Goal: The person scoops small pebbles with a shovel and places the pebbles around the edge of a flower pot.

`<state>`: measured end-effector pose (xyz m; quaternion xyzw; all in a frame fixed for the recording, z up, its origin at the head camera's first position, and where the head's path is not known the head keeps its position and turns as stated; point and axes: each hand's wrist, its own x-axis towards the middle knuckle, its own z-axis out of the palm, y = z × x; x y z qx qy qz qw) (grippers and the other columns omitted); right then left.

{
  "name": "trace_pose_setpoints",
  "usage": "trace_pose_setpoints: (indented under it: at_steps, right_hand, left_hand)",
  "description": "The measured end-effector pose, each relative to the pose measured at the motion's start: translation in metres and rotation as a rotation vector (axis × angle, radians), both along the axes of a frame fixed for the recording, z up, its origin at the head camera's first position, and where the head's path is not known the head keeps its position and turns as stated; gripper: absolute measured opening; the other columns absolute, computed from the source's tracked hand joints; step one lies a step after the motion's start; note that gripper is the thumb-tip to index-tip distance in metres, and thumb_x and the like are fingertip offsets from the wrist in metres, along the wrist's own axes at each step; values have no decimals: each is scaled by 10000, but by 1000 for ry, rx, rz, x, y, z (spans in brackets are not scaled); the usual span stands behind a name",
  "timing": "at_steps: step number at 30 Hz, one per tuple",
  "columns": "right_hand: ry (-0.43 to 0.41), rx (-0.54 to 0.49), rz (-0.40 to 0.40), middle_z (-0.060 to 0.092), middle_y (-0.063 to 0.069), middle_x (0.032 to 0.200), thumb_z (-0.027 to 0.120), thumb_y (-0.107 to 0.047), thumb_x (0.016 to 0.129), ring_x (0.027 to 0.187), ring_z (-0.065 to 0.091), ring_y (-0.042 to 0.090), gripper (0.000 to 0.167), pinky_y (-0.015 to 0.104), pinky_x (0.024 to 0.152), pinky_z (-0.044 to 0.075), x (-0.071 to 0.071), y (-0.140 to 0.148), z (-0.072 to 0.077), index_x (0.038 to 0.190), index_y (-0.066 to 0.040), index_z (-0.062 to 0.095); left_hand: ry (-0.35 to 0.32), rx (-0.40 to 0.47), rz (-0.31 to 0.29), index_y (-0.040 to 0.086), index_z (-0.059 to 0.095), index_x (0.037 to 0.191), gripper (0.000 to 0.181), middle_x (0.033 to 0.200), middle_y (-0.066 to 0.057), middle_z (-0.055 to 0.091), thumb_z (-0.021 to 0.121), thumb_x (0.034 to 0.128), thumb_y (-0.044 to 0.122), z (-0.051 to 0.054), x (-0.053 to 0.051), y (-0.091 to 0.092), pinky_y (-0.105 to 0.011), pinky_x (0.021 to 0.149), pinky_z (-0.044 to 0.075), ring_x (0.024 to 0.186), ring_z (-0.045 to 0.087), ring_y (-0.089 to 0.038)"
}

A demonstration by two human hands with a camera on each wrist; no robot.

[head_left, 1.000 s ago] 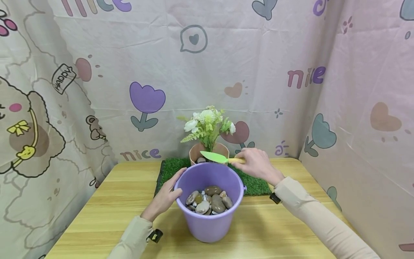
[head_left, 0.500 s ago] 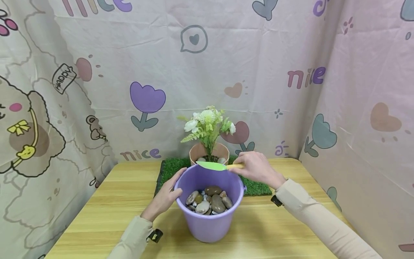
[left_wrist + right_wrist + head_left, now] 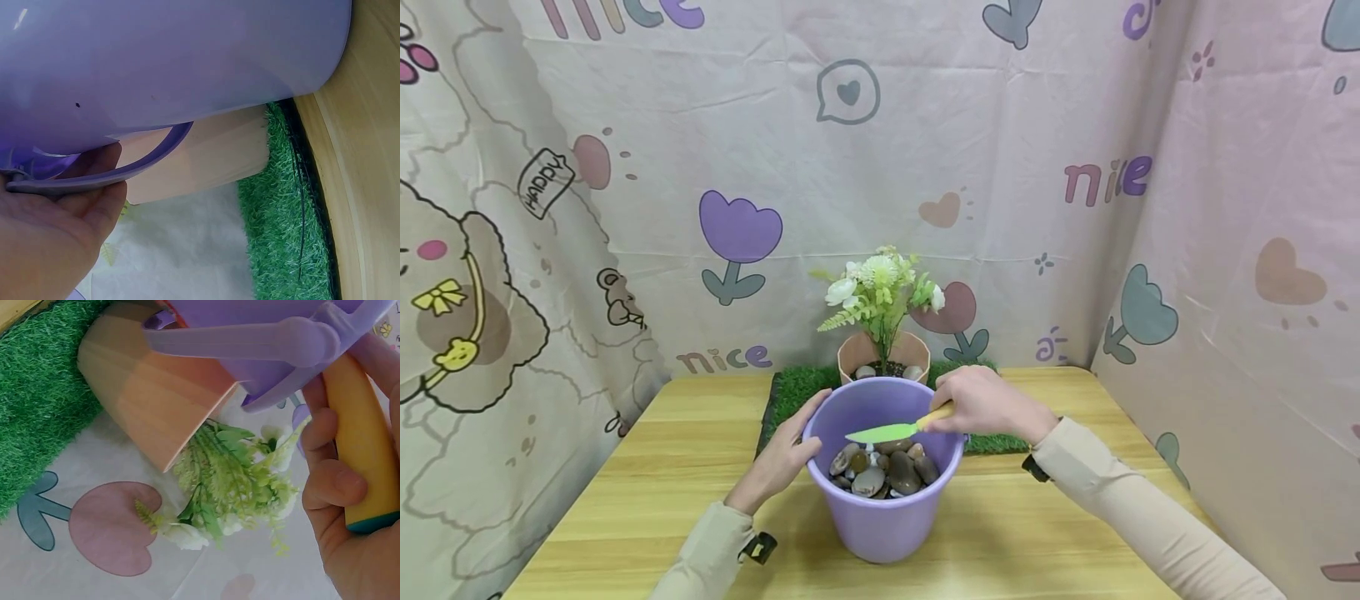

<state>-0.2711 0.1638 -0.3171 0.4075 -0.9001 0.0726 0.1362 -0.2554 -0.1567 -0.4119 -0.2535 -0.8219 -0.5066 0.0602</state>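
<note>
A purple bucket (image 3: 886, 529) stands on the table with brown, grey and whitish stones (image 3: 904, 472) at its bottom. My left hand (image 3: 784, 457) grips the left rim, thumb over the inside; in the left wrist view its fingers are beside the bucket's curved handle (image 3: 156, 154). My right hand (image 3: 988, 406) holds a small trowel by its yellow grip (image 3: 362, 440), over the right rim. The trowel's green blade (image 3: 882, 433) lies roughly level inside the bucket, above the stones, its tip pointing left. Whether it touches a stone I cannot tell.
Behind the bucket, a peach flowerpot (image 3: 917, 352) with white flowers (image 3: 880, 279) stands on a green turf mat (image 3: 801, 392). Pale stones (image 3: 913, 372) and dark soil show in the pot. A printed cloth (image 3: 1037, 125) hangs around the wooden table (image 3: 647, 475).
My right hand has brought the trowel down and toward me, from in front of the flowerpot into the bucket. The left hand and the bucket have stayed put.
</note>
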Motion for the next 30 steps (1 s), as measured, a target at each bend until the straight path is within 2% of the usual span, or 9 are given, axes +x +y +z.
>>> trace_pose_setpoints:
  at_steps: [5, 12, 17, 22, 30]
  right_hand:
    - [-6, 96, 46, 515, -186, 640, 784, -454, 757, 563, 430, -4, 237, 180, 525, 359, 4, -6, 2, 612, -309, 666]
    - [-24, 138, 76, 481, -183, 631, 787, -460, 752, 541, 412, -12, 227, 177, 506, 339, 9, -17, 0, 612, -315, 683]
    - [12, 180, 74, 451, -178, 627, 762, -504, 760, 545, 387, 1, 289, 194, 515, 329, 9, -26, -5, 578, -318, 637]
    - [24, 197, 62, 496, -187, 644, 757, -517, 760, 562, 424, 6, 305, 213, 523, 354, 9, -30, -9, 574, -314, 625]
    - [45, 190, 7, 418, -189, 518, 782, -525, 730, 489, 412, 27, 373, 231, 465, 342, 5, -27, -9, 504, -320, 568]
  left_hand:
    - [-3, 3, -1, 202, 284, 1554, 751, 1529, -109, 417, 466, 839, 59, 0, 0, 0, -351, 985, 477, 1270, 547, -305]
    - [7, 5, -9, 184, 284, 1553, 739, 1525, -128, 421, 462, 847, 54, 0, 0, 0, -407, 999, 470, 1269, 549, -316]
    - [-8, 16, -8, 181, 280, 1555, 749, 1525, -120, 422, 462, 840, 51, 0, 0, 1, -380, 999, 473, 1269, 551, -311]
    - [-10, 11, -4, 189, 280, 1554, 747, 1532, -105, 414, 463, 841, 63, 1, 1, 2, -341, 988, 477, 1276, 546, -303]
    - [-2, 15, -12, 183, 278, 1555, 742, 1530, -118, 414, 459, 849, 47, -1, 0, 0, -366, 983, 487, 1265, 552, -314]
